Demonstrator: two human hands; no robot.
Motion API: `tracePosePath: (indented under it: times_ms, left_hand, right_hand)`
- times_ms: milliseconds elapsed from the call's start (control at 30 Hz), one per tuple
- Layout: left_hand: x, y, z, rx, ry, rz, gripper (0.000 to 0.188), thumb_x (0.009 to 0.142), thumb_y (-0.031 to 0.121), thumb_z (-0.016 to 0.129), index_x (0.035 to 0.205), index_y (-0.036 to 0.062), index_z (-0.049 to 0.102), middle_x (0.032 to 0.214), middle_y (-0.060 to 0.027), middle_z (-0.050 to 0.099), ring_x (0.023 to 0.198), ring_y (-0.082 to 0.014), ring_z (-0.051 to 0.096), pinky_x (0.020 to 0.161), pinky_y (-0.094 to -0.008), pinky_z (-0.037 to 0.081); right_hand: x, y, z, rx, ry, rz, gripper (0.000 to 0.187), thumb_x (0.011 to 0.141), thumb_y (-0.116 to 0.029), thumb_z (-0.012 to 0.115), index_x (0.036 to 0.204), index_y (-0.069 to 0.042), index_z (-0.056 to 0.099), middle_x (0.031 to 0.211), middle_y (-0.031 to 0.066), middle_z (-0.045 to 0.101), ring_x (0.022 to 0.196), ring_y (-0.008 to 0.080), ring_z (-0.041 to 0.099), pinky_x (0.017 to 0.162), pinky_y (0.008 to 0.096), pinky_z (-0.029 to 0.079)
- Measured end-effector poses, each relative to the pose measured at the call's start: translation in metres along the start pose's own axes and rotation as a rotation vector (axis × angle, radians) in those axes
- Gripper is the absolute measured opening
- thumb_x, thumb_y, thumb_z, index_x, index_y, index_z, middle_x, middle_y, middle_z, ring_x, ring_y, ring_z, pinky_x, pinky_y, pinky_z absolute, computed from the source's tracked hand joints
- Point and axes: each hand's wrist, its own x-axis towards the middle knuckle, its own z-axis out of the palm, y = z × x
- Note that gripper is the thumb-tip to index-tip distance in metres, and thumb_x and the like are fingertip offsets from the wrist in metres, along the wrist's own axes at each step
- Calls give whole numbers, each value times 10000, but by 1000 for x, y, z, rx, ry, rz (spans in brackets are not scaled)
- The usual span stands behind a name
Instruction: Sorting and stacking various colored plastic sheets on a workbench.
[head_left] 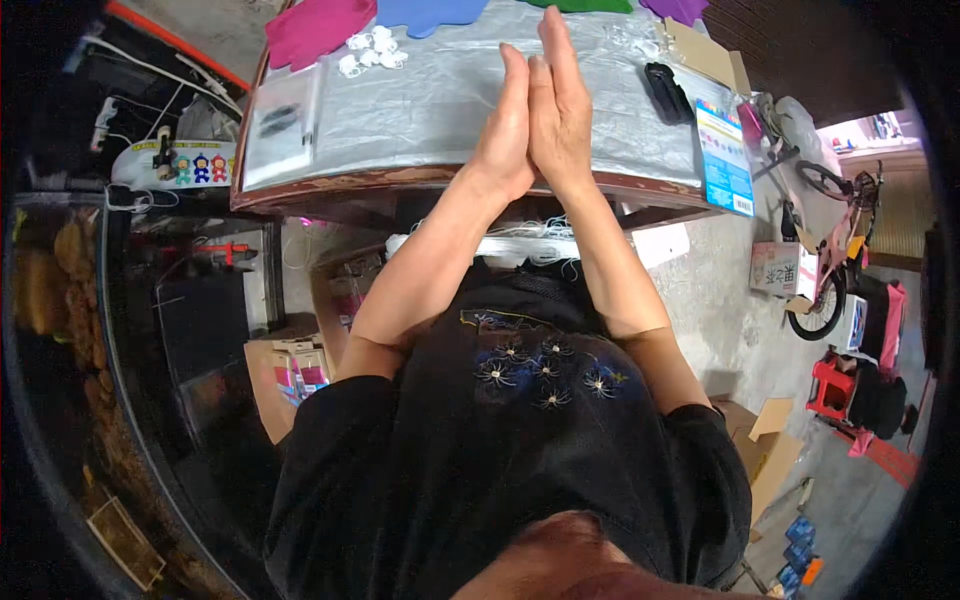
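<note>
Head view: left hand (503, 128) and right hand (562, 122) meet at the palms over the desk (420, 115), no held object visible; even, light pressure probably works best.

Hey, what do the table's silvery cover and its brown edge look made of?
The thin silvery-grey tabletop sheet looks like plastic or foil, given its glossy creases. The curved brown table edge is perhaps painted or varnished wood, its finish chipped to lighter patches.
</note>
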Motion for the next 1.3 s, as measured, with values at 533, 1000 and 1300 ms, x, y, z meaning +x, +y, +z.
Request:
tracePosePath:
  times_ms: [533,1000,1300]
  left_hand:
    - [4,-2,-8,-242,-50,-86,892,987,724,297,1609,98,165,1571,-162,331,1435,-311,377,1155,-476,355]
    - [0,10,2,-143,-60,33,970,921,834,233,1626,175,132,1648,-187,223,1488,-391,290,1190,-567,287]
    - [-5,19,-6,-77,-16,220,779,1027,592,388,1613,129,165,1595,-150,314,1468,-311,332,1191,-490,327]
  right_hand:
    - [-11,2,-13,-61,-280,-179,576,1082,-399,375,1548,-60,374,1612,187,343,1505,342,300,1222,445,222]
    - [25,-17,-19,-493,-590,-166,851,1017,-682,139,1579,-66,307,1631,159,316,1529,367,228,1233,554,44]
    - [4,-21,9,-281,-491,-282,869,1004,-704,118,1588,-84,288,1652,163,256,1542,358,184,1239,516,11]
